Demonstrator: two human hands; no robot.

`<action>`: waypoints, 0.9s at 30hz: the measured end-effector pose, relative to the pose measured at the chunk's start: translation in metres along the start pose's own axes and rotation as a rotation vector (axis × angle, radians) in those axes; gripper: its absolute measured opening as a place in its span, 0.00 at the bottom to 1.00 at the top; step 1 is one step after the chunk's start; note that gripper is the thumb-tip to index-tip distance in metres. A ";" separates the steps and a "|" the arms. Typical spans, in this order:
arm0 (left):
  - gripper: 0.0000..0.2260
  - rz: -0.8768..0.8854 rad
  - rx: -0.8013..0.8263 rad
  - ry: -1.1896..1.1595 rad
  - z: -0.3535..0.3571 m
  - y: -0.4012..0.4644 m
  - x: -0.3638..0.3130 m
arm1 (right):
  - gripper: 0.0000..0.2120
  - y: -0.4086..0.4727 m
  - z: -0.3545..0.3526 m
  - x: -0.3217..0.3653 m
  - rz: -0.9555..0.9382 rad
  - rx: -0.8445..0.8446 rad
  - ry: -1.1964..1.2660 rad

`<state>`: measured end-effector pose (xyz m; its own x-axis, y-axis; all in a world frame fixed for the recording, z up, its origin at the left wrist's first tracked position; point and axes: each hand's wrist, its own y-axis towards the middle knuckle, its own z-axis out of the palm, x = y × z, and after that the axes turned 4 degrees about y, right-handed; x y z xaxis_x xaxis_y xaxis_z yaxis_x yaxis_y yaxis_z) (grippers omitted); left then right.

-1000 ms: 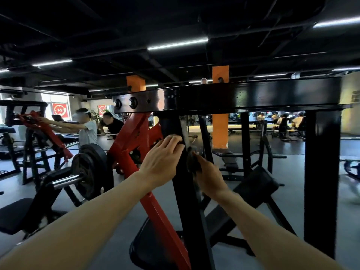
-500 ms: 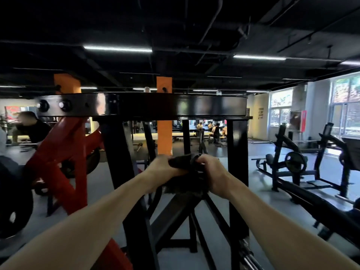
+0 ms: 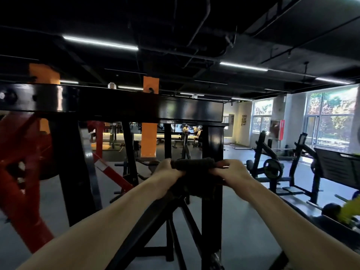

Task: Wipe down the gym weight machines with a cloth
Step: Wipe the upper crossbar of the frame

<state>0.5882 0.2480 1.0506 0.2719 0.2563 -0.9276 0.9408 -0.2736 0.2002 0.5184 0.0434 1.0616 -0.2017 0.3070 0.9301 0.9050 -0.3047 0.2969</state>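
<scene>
Both my left hand [image 3: 168,177] and right hand [image 3: 230,173] have their grip curled tight on the dark cloth [image 3: 192,164], stretched between them before the black machine frame [image 3: 150,108], likely to refold a clean face for wiping.

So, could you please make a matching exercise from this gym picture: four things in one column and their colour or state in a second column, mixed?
Column one:
1. cloth
2. pillar
3. top beam of the machine
4. slanted arm at the left

Column two:
a. red
b. held stretched between the left hand and the right hand
c. glossy black
d. orange

Pairs: 1-b, 2-d, 3-c, 4-a
</scene>
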 end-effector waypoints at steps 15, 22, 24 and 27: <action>0.06 0.353 -0.742 -0.097 0.101 0.117 -0.062 | 0.13 0.112 -0.018 0.021 -0.569 -0.479 -0.172; 0.11 0.530 -0.798 0.299 0.110 0.126 -0.049 | 0.09 0.123 0.000 0.003 -0.587 -0.554 -0.297; 0.12 0.603 -0.703 0.204 0.115 0.127 -0.049 | 0.11 0.121 0.008 -0.004 -0.673 -0.528 -0.429; 0.13 0.722 -0.600 0.115 0.116 0.133 -0.037 | 0.14 0.117 0.021 -0.007 -0.721 -0.553 -0.453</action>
<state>0.6798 0.0942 1.0749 0.8176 0.3098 -0.4854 0.4755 0.1121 0.8725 0.6334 0.0242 1.0855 -0.3664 0.8606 0.3537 0.3003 -0.2504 0.9204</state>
